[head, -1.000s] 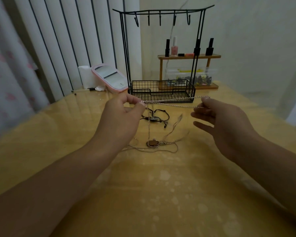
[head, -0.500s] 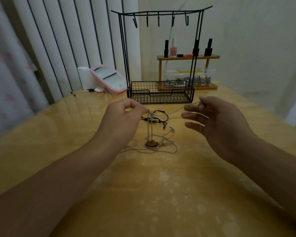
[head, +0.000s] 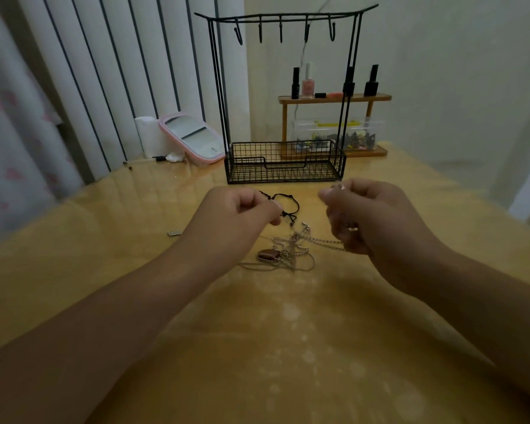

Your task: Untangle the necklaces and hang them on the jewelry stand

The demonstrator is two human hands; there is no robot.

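Pinching a silver chain [head: 325,241] in curled fingers, the right hand [head: 367,215] works beside the left hand [head: 239,209], fingertips closed on something unclear, above tangled necklaces [head: 283,255] lying before the bare jewelry stand [head: 283,87]; pulling hard risks tightening knots.

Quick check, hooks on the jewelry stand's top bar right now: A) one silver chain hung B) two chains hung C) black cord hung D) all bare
D: every hook on the jewelry stand is bare; the silver chains and the black cord lie on the table.
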